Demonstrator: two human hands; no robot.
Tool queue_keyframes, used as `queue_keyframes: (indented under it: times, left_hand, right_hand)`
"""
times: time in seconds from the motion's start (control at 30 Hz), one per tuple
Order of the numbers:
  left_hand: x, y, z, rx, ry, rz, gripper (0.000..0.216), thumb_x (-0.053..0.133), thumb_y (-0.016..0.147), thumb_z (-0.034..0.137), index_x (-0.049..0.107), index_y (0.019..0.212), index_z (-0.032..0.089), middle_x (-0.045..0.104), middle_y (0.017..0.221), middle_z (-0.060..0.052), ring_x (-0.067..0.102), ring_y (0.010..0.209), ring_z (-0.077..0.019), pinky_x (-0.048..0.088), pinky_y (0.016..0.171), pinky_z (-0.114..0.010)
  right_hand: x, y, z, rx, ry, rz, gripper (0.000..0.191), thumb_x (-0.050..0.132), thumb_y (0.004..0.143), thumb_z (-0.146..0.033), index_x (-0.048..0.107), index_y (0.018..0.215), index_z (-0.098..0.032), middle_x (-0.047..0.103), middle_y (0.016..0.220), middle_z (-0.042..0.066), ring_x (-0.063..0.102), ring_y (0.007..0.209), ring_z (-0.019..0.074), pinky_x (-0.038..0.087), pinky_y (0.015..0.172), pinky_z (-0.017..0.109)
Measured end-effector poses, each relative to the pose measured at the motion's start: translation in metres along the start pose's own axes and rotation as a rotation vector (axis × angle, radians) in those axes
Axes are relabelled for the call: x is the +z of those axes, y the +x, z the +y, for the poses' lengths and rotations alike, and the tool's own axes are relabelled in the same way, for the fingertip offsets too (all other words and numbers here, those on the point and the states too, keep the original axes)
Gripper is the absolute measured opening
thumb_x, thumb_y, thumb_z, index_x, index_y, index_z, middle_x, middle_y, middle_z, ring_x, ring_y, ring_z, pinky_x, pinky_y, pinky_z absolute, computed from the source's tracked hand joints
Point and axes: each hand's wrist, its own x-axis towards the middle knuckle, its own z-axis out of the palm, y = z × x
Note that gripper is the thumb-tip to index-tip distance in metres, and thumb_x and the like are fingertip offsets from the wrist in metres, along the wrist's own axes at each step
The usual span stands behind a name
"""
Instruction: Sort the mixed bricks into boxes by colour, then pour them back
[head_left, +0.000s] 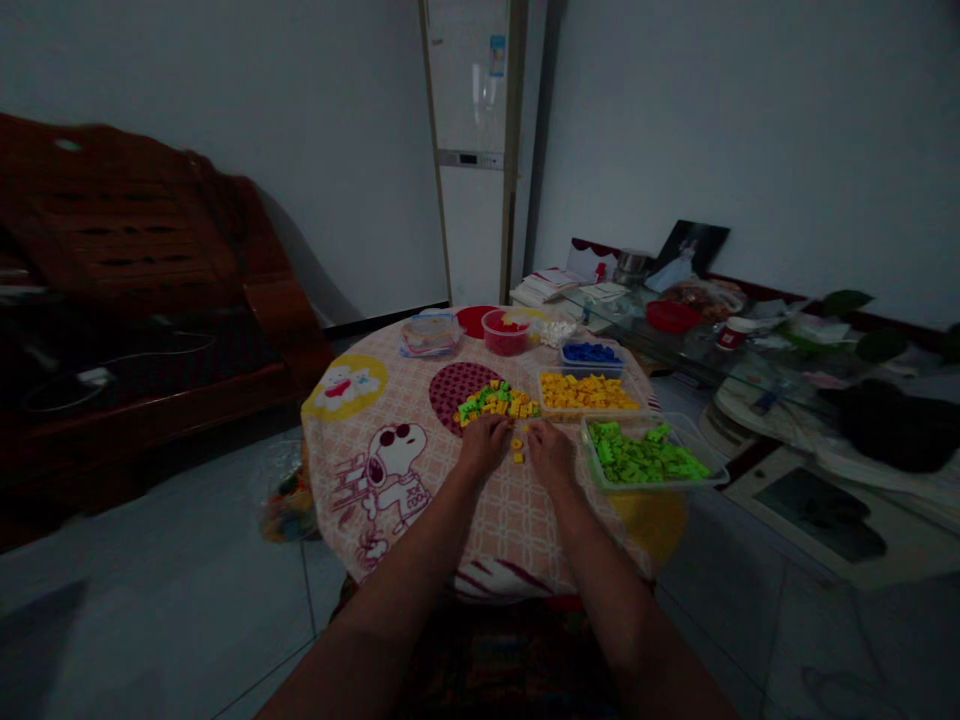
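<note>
Bare forearms (420,560) extend toward small, blocky yellow and green plastic pieces (495,400), heaped just beyond the left hand (485,443). It and the right hand (553,455) curl nearly closed; whether either grasps anything, I cannot tell.

A person's two bare arms: the left forearm (420,560) at seven o'clock and the right forearm (609,575) at five, each smooth, broad at the bottom edge and tapering to a slim wrist. The left hand (486,440) and right hand (551,452) are bare as well. At six o'clock, dark clothing (495,660) bears a busy pattern with muted red patches, its details lost in dim light.
</note>
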Motion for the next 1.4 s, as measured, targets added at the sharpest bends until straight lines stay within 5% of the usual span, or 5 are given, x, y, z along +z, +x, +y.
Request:
queue_keyframes:
  times: [0.3,0.63,0.8,1.13,1.4]
  left_hand:
    - [-0.002,0.000,-0.002,0.000,0.002,-0.016,0.030,0.050,0.092,0.025,0.078,0.099,0.018,0.078,0.106,-0.010,0.071,0.099,-0.0218,0.052,0.090,-0.032]
    - [-0.003,-0.001,0.001,0.005,-0.047,0.008,0.028,0.052,0.090,0.021,0.077,0.102,0.017,0.078,0.107,-0.010,0.071,0.100,-0.0218,0.053,0.095,-0.034]
    - [-0.004,-0.003,0.003,0.018,-0.119,-0.010,0.030,0.053,0.088,0.019,0.077,0.106,0.017,0.078,0.107,-0.008,0.071,0.100,-0.0216,0.053,0.095,-0.034]
    - [-0.003,-0.007,0.008,0.033,0.021,-0.071,0.028,0.053,0.089,0.020,0.076,0.104,0.017,0.077,0.105,-0.009,0.071,0.097,-0.0213,0.053,0.091,-0.032]
    - [0.000,-0.015,0.020,0.180,0.220,-0.133,0.026,0.051,0.096,0.030,0.074,0.094,0.017,0.073,0.096,-0.009,0.068,0.090,-0.0201,0.050,0.082,-0.030]
  right_hand:
    - [-0.009,0.035,0.001,0.109,0.369,0.449,0.038,0.040,0.095,-0.022,0.067,0.121,-0.016,0.074,0.099,0.010,0.065,0.083,0.0205,0.049,0.081,0.030]
    - [0.008,0.010,-0.007,-0.063,0.050,-0.021,0.031,0.050,0.098,-0.029,0.071,0.120,-0.026,0.077,0.108,0.006,0.070,0.095,0.0191,0.047,0.082,0.026]
    - [0.007,0.010,-0.016,-0.121,-0.116,-0.145,0.028,0.055,0.097,-0.036,0.070,0.120,-0.029,0.077,0.106,0.005,0.070,0.092,0.0196,0.045,0.078,0.026]
    - [0.008,0.008,-0.015,0.004,-0.057,-0.029,0.020,0.056,0.095,-0.033,0.071,0.105,-0.025,0.075,0.092,0.004,0.066,0.080,0.0174,0.039,0.069,0.025]
    - [0.003,0.019,-0.007,0.053,0.261,0.294,0.026,0.052,0.084,-0.020,0.070,0.101,-0.017,0.072,0.083,0.006,0.066,0.078,0.0190,0.048,0.076,0.027]
